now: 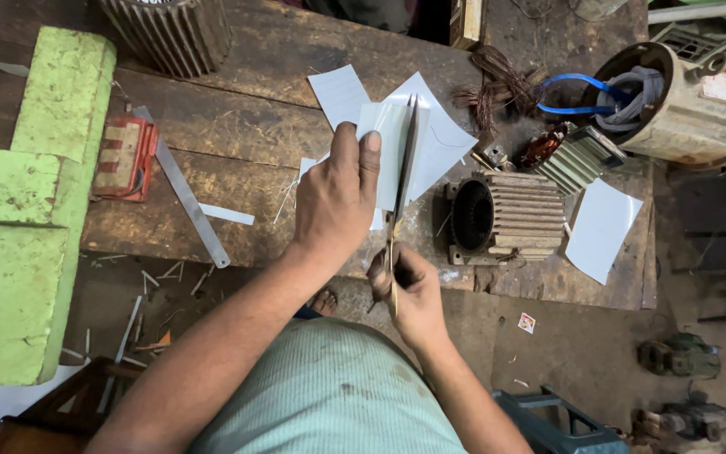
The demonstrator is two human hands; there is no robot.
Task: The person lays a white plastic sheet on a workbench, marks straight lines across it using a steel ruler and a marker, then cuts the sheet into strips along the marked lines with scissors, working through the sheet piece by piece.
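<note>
Left hand [335, 197] holds thin white paper sheet [390, 139], scissors [402, 168] cutting it.

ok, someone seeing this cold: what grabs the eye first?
Centre frame, the left hand holds up a white sheet while the right hand works scissors up through it, over a worn wooden bench. Next, the bright green block at far left. Then the ribbed motor stator just right of the hands, with a rusty motor housing at top right.
</note>
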